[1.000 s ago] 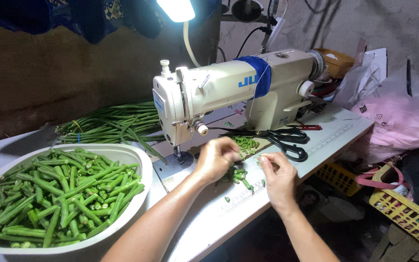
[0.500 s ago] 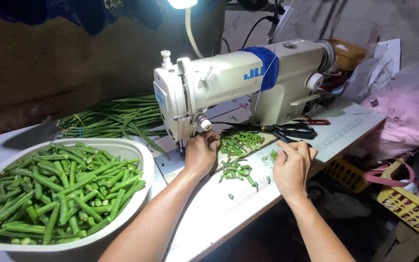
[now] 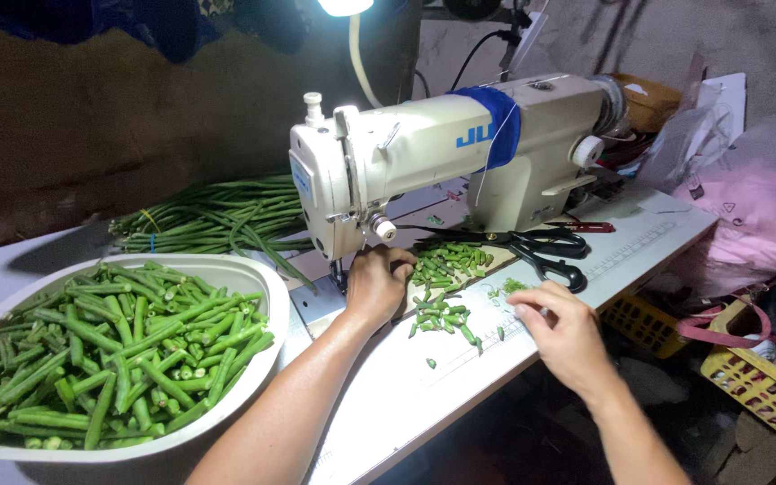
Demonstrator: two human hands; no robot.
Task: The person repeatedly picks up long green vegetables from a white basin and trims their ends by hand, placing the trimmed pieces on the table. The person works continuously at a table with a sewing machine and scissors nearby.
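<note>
Nearest, white oval plastic bowl (image 3: 253, 278) heaped with smooth cut green bean lengths (image 3: 119, 350). Right hand (image 3: 560, 330) palm-down on white tabletop (image 3: 406, 395), fingers loosely curled, holding nothing visible. Left hand (image 3: 376, 280) curled together beside short chopped green bean pieces (image 3: 446, 310), under cream metal sewing machine (image 3: 442, 153). Behind, black scissors (image 3: 545, 247).

Left hand (image 3: 377, 280) is curled knuckles-up, forearm stretched forward; right hand (image 3: 560, 325) lies palm-down, fingers (image 3: 532, 311) bent, pointing left.

White sewing table (image 3: 424, 395) with sewing machine (image 3: 442, 153), white bowl (image 3: 253, 278), bean pieces (image 3: 442, 314), black scissors (image 3: 545, 247).
</note>
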